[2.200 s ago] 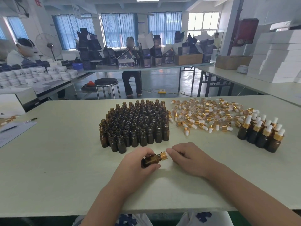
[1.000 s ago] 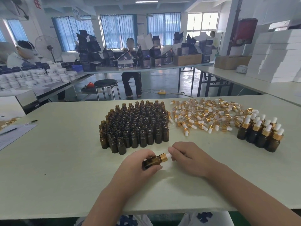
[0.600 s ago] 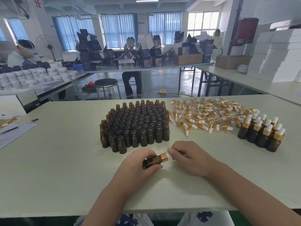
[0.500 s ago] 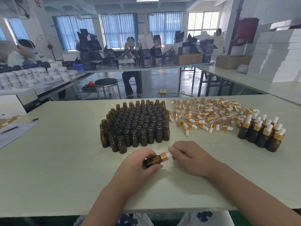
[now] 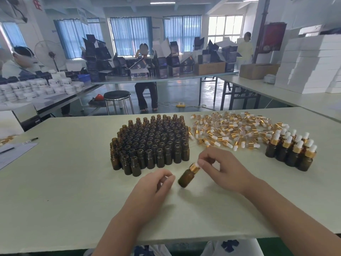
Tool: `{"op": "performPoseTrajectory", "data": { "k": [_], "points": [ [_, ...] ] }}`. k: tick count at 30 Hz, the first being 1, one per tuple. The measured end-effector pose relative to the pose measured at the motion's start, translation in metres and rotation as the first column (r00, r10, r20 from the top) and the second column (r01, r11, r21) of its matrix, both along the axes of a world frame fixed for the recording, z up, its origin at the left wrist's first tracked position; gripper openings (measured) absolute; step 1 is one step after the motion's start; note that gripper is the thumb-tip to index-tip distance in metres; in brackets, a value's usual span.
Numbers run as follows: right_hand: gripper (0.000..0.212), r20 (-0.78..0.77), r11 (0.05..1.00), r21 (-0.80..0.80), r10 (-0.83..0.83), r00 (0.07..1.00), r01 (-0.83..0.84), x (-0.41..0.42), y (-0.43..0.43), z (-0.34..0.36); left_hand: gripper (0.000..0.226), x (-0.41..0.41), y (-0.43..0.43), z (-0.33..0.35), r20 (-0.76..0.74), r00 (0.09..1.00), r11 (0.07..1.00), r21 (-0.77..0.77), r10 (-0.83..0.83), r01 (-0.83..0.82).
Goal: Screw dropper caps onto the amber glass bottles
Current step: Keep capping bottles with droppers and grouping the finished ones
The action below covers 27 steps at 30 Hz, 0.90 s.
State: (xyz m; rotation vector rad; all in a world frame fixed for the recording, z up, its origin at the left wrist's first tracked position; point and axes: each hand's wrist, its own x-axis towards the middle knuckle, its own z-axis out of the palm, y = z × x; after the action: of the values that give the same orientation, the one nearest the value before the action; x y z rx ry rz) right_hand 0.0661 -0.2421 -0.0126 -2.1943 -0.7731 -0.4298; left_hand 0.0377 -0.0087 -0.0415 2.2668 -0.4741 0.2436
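Pinched at its white bulb by the thumb and fingertips of the right hand [image 5: 221, 169], the gold-collared cap [image 5: 194, 167] is seen seated on the neck of one bottle [image 5: 186, 177]. This bottle is held tilted, its top leaning to the right and away, its base down near the table [image 5: 73, 182]; whether the base touches the surface cannot be told. It is found at the near middle of the table, just in front of the open bottles.

Nothing is held by the left hand [image 5: 153, 187]. Its fingers are loosely curled and its fingertips are placed just beside the bottle's left side, with a narrow gap seen between them.

Behind the hands, the open bottles [image 5: 153, 143] are packed upright in a tight block. To the right of that block a pile of loose caps [image 5: 227, 130] is spread flat, gold collars and white bulbs lying every way. Further right, a small cluster of capped bottles [image 5: 291, 152] is stood upright, well apart from the hands.

At the table's left edge a sheet of paper [image 5: 13, 154] and a pen [image 5: 32, 139] are laid. Beyond the table a round stool [image 5: 117, 95] is seen, and white boxes [image 5: 310, 65] are stacked on a table at the right.
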Motion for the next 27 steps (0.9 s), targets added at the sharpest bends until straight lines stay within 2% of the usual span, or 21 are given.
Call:
{"op": "performPoseTrajectory", "data": {
  "k": [3, 6, 10, 13, 16, 21, 27],
  "points": [
    [0.01, 0.055, 0.989, -0.031, -0.141, 0.988, 0.143, -0.004, -0.027, 0.013, 0.014, 0.001, 0.0, -0.002, -0.009, 1.0, 1.0, 0.01, 0.012, -0.012],
    [0.011, 0.142, 0.939, -0.065, -0.327, 0.934, 0.339, -0.009, -0.065, 0.017, 0.017, 0.003, -0.001, -0.004, 0.006, 1.0, 0.999, 0.028, 0.03, -0.03],
    [0.015, 0.181, 0.803, -0.047, -0.579, 0.795, 0.595, -0.014, -0.113, 0.019, 0.015, 0.004, -0.001, -0.005, 0.012, 0.999, 0.998, 0.043, 0.04, -0.041],
    [0.011, 0.11, 0.678, -0.078, -0.723, 0.682, 0.731, -0.009, -0.138, 0.019, 0.014, 0.004, -0.001, -0.005, 0.028, 0.999, 0.998, 0.058, 0.037, -0.038],
    [0.012, 0.06, 0.584, -0.116, -0.803, 0.592, 0.804, -0.001, -0.152, 0.023, 0.011, 0.004, -0.001, -0.005, 0.025, 0.999, 0.997, 0.066, 0.032, -0.034],
    [0.025, 0.072, 0.505, -0.242, -0.842, 0.535, 0.828, 0.009, -0.156, 0.029, 0.008, 0.003, -0.001, -0.003, 0.034, 0.999, 0.997, 0.077, 0.025, -0.028],
    [0.031, 0.223, 0.404, -0.345, -0.841, 0.492, 0.847, 0.016, -0.156, 0.026, 0.009, 0.003, -0.002, -0.001, 0.049, 0.998, 0.996, 0.088, 0.024, -0.028]
  ]
}}
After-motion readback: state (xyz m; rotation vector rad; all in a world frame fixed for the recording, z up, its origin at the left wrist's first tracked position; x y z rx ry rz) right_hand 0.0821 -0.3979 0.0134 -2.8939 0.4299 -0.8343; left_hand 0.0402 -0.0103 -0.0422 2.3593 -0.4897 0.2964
